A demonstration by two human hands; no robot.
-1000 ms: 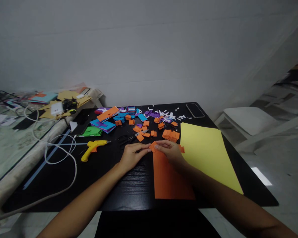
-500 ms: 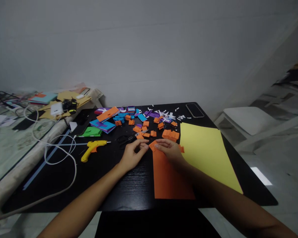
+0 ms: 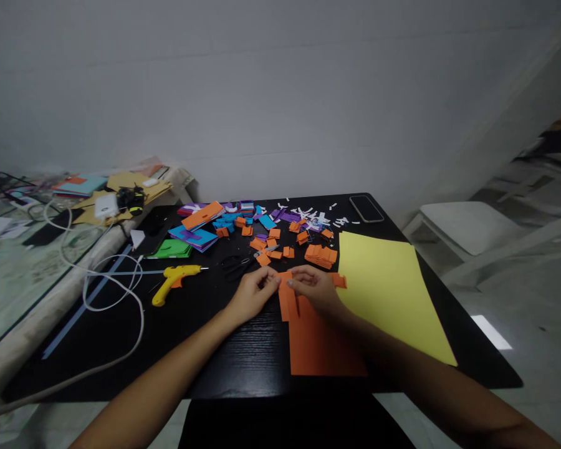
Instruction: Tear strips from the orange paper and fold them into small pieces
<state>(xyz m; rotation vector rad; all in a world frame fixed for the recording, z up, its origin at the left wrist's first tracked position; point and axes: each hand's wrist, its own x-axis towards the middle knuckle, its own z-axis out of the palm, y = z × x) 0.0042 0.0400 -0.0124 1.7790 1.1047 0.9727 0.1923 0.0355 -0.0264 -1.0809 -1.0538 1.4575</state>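
Note:
A narrow piece of orange paper [image 3: 285, 305] hangs between my hands. My left hand [image 3: 254, 293] pinches its upper left edge between thumb and fingers. On its other side my right hand [image 3: 318, 290] is closed on the same piece, thumb across the front, and hides part of it. Beneath lies a large orange sheet [image 3: 325, 352], partly covered by my right hand and forearm. An orange folded strip [image 3: 340, 281] pokes out right of my right hand. Small folded orange pieces [image 3: 288, 252] and a thicker orange stack [image 3: 321, 255] lie just beyond my fingers.
Yellow sheets [image 3: 388, 287] lie to the right, with a phone [image 3: 366, 209] behind them. Scissors [image 3: 238, 265] and a yellow glue gun [image 3: 172, 284] are at left, near a white cable [image 3: 143, 324]. White scraps [image 3: 315, 218] and coloured paper stacks [image 3: 194, 237] lie at the back.
The orange piece between my hands was up at a slant and now hangs lower, its long side showing. My left fingers have closed onto its edge.

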